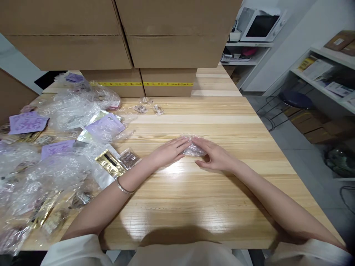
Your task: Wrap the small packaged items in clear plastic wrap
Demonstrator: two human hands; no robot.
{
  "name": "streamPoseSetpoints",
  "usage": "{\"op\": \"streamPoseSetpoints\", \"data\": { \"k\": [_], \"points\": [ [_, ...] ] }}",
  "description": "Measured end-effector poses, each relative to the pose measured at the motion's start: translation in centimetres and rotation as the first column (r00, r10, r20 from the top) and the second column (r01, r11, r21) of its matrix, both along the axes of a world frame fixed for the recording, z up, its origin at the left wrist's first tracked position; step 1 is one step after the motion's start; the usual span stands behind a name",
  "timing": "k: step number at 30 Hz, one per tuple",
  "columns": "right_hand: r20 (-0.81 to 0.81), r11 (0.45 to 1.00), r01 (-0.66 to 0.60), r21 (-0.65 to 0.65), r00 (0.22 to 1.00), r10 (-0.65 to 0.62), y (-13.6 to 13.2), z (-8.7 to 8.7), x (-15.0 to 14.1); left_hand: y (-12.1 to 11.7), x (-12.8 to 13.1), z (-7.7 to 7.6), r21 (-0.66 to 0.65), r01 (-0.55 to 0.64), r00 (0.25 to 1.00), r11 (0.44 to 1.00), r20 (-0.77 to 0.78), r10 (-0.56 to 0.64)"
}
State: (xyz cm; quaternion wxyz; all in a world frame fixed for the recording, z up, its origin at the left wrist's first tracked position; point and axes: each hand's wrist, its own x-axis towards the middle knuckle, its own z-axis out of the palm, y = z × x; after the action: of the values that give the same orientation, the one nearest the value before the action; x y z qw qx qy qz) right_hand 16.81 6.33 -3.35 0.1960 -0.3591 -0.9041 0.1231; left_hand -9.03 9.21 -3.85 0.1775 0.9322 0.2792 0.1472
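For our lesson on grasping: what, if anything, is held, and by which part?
The left hand and right hand touch a clear plastic packet at either side; gripping cannot be told.

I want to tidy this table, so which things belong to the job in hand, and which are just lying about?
In hand:
- crinkled clear plastic packet, touched by left hand and right hand

Lying about:
- shiny gold foil packet
- flat patterned lilac packet
- heaped clear plastic wrapping
- small clear-wrapped pieces
- brown cardboard boxes
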Motion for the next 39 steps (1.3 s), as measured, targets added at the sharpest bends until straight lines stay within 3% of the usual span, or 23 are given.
{"op": "streamPoseSetpoints", "data": {
  "k": [4, 7, 9, 11, 13, 15, 17, 20, 22, 24, 26, 30, 33, 36, 39],
  "points": [
    [-0.048, 0.996, 0.084, 0.038, 0.995, -0.082, -0.9, -0.1, -0.6, -0.2, 0.2, 1.1, -0.119, -0.046, 0.982, 0.992, 0.175, 0.066],
    [-0.195, 0.98, 0.155, -0.127, 0.964, -0.178, -0.3, -0.2, -1.0, -0.5, 0.1, 2.8, -0.321, -0.132, 0.91, 0.938, 0.336, 0.243],
    [-0.388, 0.929, 0.26, -0.265, 0.853, -0.349, 2.1, -0.2, -0.5, -0.1, -0.5, 4.3, -0.369, -0.245, 0.838, 0.897, 0.385, 0.387],
    [-0.532, 0.817, 0.423, -0.393, 0.62, -0.577, 6.2, -0.3, 0.6, 0.9, -1.9, 5.7, -0.319, -0.408, 0.773, 0.855, 0.377, 0.51],
    [-0.518, 0.659, 0.579, -0.48, 0.42, -0.745, 11.5, -0.5, 1.8, 2.2, -3.9, 6.9, -0.18, -0.589, 0.726, 0.788, 0.311, 0.613],
    [-0.392, 0.53, 0.717, -0.452, 0.374, -0.841, 16.8, -0.6, 2.4, 3.4, -6.2, 7.6, 0.047, -0.727, 0.681, 0.685, 0.181, 0.71],
    [-0.342, 0.499, 0.759, -0.419, 0.377, -0.861, 21.0, -0.6, 2.2, 4.4, -8.4, 7.6, 0.23, -0.797, 0.576, 0.558, 0.011, 0.817],
    [-0.294, 0.461, 0.828, -0.319, 0.375, -0.879, 24.3, -1.0, 0.8, 5.3, -10.5, 6.5, 0.275, -0.871, 0.334, 0.406, -0.273, 0.902],
    [-0.267, 0.419, 0.876, -0.238, 0.356, -0.896, 24.6, -1.5, 0.0, 5.6, -11.3, 5.6, 0.242, -0.907, 0.224, 0.344, -0.416, 0.881],
    [-0.253, 0.377, 0.909, -0.175, 0.329, -0.91, 23.6, -1.9, -0.5, 5.6, -11.7, 5.0, 0.253, -0.906, 0.198, 0.34, -0.457, 0.867],
    [-0.244, 0.389, 0.919, -0.056, 0.365, -0.898, 22.0, -2.2, -0.5, 5.4, -12.0, 4.8, 0.307, -0.876, 0.221, 0.372, -0.429, 0.876],
    [-0.057, 0.593, 0.774, 0.224, 0.617, -0.785, 18.9, -2.3, -0.2, 5.1, -12.2, 5.1, 0.412, -0.828, 0.239, 0.381, -0.356, 0.903],
    [0.119, 0.687, 0.707, 0.169, 0.677, -0.726, 19.2, -2.4, -0.1, 5.1, -12.1, 5.1, 0.445, -0.819, 0.231, 0.363, -0.323, 0.918],
    [0.217, 0.734, 0.676, 0.064, 0.709, -0.671, 21.5, -2.5, 0.1, 5.1, -12.2, 4.6, 0.448, -0.825, 0.24, 0.344, -0.273, 0.932],
    [0.244, 0.755, 0.656, 0.021, 0.729, -0.64, 23.3, -2.5, -0.1, 5.3, -12.7, 3.9, 0.44, -0.852, 0.217, 0.285, -0.199, 0.956]
  ]
}}
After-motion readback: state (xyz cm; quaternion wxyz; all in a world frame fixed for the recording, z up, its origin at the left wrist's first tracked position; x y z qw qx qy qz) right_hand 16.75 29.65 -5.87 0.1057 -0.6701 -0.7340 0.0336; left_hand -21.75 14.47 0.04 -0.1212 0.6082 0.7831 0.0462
